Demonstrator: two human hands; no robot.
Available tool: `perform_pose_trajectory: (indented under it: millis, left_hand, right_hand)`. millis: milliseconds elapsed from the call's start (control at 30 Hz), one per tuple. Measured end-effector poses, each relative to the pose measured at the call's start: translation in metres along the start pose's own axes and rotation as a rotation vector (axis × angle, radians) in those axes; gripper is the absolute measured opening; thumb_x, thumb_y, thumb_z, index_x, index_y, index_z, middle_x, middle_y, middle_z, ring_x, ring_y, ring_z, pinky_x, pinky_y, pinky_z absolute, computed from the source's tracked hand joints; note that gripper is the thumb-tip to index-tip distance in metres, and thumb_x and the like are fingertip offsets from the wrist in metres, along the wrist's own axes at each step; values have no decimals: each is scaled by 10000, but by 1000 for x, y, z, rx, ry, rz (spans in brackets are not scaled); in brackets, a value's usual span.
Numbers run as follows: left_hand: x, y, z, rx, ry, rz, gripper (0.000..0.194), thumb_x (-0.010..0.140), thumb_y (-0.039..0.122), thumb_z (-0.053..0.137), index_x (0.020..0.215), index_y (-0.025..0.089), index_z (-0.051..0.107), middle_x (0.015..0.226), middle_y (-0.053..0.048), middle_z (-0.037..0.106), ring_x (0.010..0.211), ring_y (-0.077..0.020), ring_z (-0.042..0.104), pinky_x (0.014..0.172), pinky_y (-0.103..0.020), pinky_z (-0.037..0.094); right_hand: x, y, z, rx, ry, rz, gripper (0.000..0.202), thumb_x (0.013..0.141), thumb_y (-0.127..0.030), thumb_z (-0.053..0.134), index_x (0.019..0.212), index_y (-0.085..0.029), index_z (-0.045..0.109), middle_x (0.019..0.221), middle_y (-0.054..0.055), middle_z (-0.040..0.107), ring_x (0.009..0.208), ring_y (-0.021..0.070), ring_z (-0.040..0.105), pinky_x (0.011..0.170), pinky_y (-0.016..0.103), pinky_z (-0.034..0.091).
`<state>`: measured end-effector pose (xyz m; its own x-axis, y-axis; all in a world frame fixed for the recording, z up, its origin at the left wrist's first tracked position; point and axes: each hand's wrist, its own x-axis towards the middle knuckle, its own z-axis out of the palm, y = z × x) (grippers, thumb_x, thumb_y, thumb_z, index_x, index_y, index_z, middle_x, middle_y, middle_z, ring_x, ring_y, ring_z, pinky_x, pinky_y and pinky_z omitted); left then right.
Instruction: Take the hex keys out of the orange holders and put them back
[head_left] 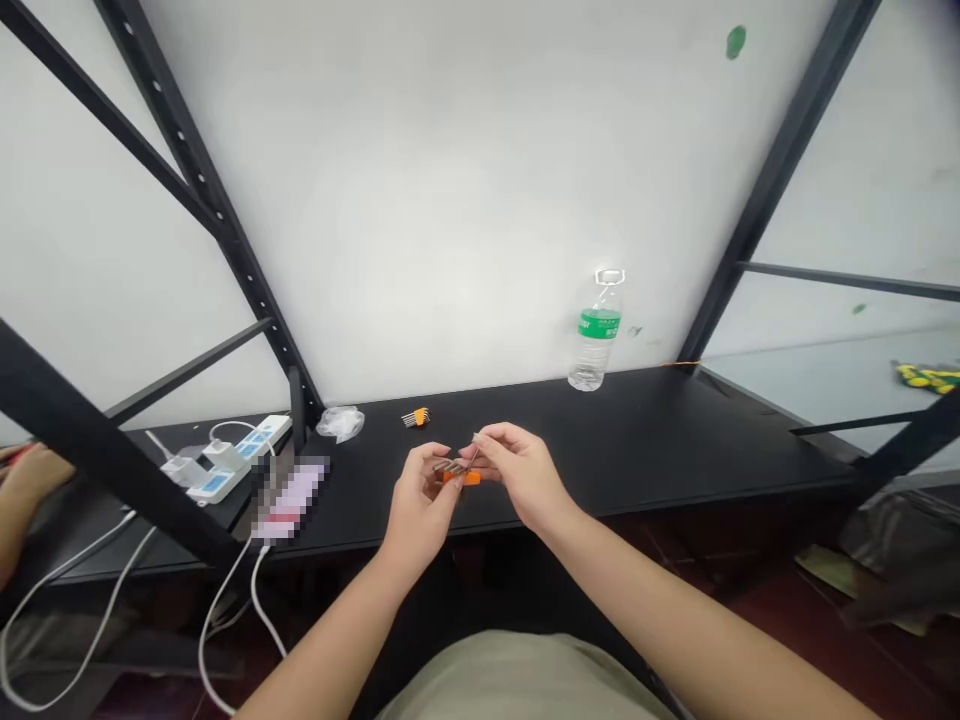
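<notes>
Together in front of the torso, the left hand (421, 508) grips an orange hex-key holder (472, 479) lying crosswise, while the right hand (531, 482), just beside it, pinches a slim hex key (472, 459), tilted steeply above it.

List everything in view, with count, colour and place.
Held hex key set: 1, metal and orange, between both hands
Other hex key set: 1, metal and orange, on table
Table: 1, black, centre
Bottle: 1, clear, green label, by wall
Wall: 1, whitish, behind
Bag: 1, clear, table's left
Phone: apparently 1, pale purple, partly blurred, left
Power strip: 1, white, left
Chargers: 2, white, on strip
Cables: several, white, left
Frame: several bars, black, both sides
Unclear item: yellow-green, far right
Co-worker's hand: 1, far left
Person's hands: left, right, centre
</notes>
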<state>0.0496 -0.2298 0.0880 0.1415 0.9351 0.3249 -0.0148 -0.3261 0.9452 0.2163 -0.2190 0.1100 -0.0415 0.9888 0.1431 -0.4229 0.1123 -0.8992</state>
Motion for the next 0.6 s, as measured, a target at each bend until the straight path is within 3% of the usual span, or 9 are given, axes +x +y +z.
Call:
perform_pose_trajectory:
  millis: [233, 600]
  left_hand:
    - [-36, 38, -2, -18, 32, 31, 372, 914, 269, 715, 1221, 233, 506, 1082, -68, 702, 968, -183, 687, 752, -280, 567]
    - [-75, 47, 0, -42, 63, 81, 371, 925, 264, 695, 1243, 239, 506, 988, -44, 683, 928, -184, 681, 806, -313, 557]
  right_hand:
    - [-37, -21, 17, 20, -66, -32, 275, 857, -441, 784, 919, -189, 691, 926, 89, 792, 892, 271, 776, 798, 415, 641]
    - [-69, -30, 23, -77, -120, -42, 271, 854, -441, 789, 924, -196, 697, 899, 79, 786, 882, 272, 775, 809, 443, 648]
